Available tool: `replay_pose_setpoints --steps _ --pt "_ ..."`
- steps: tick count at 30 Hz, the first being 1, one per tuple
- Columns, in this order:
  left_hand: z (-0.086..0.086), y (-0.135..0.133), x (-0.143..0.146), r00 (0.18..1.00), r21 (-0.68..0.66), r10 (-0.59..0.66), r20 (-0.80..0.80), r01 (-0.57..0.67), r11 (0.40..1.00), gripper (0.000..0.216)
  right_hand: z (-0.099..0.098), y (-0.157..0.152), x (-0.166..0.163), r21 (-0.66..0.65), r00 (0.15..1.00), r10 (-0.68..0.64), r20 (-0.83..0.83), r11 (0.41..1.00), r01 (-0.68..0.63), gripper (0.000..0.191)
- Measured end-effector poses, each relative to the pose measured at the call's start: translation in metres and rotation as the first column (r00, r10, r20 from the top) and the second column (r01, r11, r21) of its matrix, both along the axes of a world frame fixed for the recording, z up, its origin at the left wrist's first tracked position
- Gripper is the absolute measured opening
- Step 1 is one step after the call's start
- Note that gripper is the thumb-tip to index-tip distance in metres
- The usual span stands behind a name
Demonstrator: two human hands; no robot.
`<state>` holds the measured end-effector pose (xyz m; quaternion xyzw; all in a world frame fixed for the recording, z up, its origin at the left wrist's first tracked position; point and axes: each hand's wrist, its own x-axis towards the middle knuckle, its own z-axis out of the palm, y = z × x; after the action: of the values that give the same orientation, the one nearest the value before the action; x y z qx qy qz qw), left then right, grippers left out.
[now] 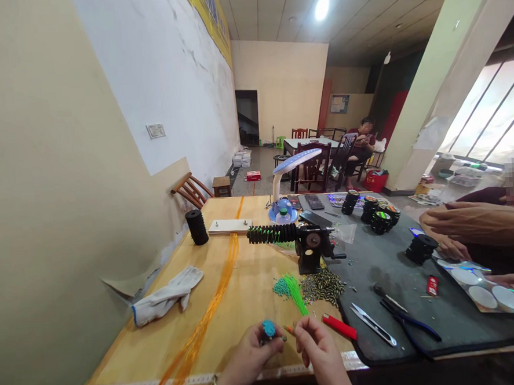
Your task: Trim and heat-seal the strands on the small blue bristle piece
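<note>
My left hand (248, 355) grips a small cluster of turquoise beads (269, 329) at the table's near edge. My right hand (321, 348) pinches a thin orange strand (288, 329) close to those beads. Just right of it lies a red lighter (339, 327). Ahead of my hands are green threads (295, 293), a small heap of teal beads (281, 287), and a pile of dark mixed beads (324, 287). Long orange strands (204, 318) run along the wooden table (132, 357).
A clamp (312, 241) holds a black coiled rod (272, 233) mid-table. Snips (373, 325), blue-handled pliers (410, 322) and black spools (379, 220) sit on a dark mat (456, 314). A co-worker's hands (476, 222) reach in from the right. A white glove (167, 294) lies left.
</note>
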<state>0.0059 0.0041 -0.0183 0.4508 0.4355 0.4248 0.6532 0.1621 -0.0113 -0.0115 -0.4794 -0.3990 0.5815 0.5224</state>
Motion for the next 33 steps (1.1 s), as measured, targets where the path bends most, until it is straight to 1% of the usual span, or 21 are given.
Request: replay_pose_setpoints --steps 2,6,11,15,19,23,26,33 --pt "0.001 0.000 -0.001 1.000 0.030 0.010 -0.011 -0.010 0.999 0.040 -0.005 -0.002 0.000 0.034 0.995 0.016 0.102 0.999 -0.020 0.046" --pt "0.001 0.001 -0.003 0.999 0.058 0.008 -0.039 -0.006 0.998 0.040 -0.010 -0.008 -0.003 0.061 0.977 0.090 0.194 0.993 -0.103 0.040" --pt "-0.009 0.002 -0.004 0.998 0.112 -0.010 -0.055 0.016 0.994 0.035 -0.014 -0.009 -0.005 0.030 0.976 0.094 0.198 0.994 -0.102 0.036" --pt "-0.015 0.003 -0.003 0.999 0.125 -0.037 0.018 0.035 0.992 0.031 -0.015 -0.008 -0.006 -0.007 0.973 0.141 0.180 0.990 -0.142 0.034" --pt "-0.010 0.002 -0.001 0.993 0.141 -0.089 0.080 0.078 0.987 0.028 -0.011 -0.009 -0.007 -0.008 0.971 0.142 0.192 0.990 -0.144 0.032" --pt "-0.003 0.001 -0.001 0.991 0.108 -0.085 0.100 0.075 0.991 0.029 -0.006 -0.008 -0.008 -0.011 0.967 0.145 0.209 0.989 -0.145 0.030" --pt "-0.001 0.000 -0.002 0.994 0.088 -0.069 0.082 0.062 0.994 0.031 -0.004 -0.008 -0.009 -0.010 0.970 0.135 0.202 0.991 -0.136 0.030" --pt "0.005 0.000 -0.003 0.998 0.103 -0.056 0.001 0.056 0.993 0.034 -0.008 -0.009 -0.008 0.007 0.957 0.135 0.257 0.990 -0.142 0.024"
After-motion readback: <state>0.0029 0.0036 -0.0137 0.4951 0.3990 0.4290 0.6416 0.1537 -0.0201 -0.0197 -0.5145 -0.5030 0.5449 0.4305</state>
